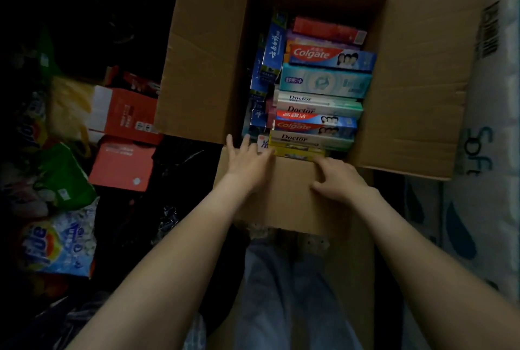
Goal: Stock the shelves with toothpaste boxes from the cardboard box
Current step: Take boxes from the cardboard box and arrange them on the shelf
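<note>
An open cardboard box [416, 82] stands in front of me with its flaps spread wide. Inside lie several stacked toothpaste boxes: a Colgate box [332, 57], a teal box [323, 81], Doctor boxes [318, 105] and a yellow box [298, 152] nearest me. Blue boxes [271, 54] stand on end along the left side. My left hand [247, 162] rests with straight fingers on the near flap at the box's left corner. My right hand [337, 178] lies on the near flap, its fingertips touching the yellow box's end.
Left of the box lie red cartons [123, 116], a green bag [64, 178] and a Tide detergent bag [56, 245] in dim light. White tissue packs [484, 152] rise on the right. My jeans-clad legs [281, 293] are below the box.
</note>
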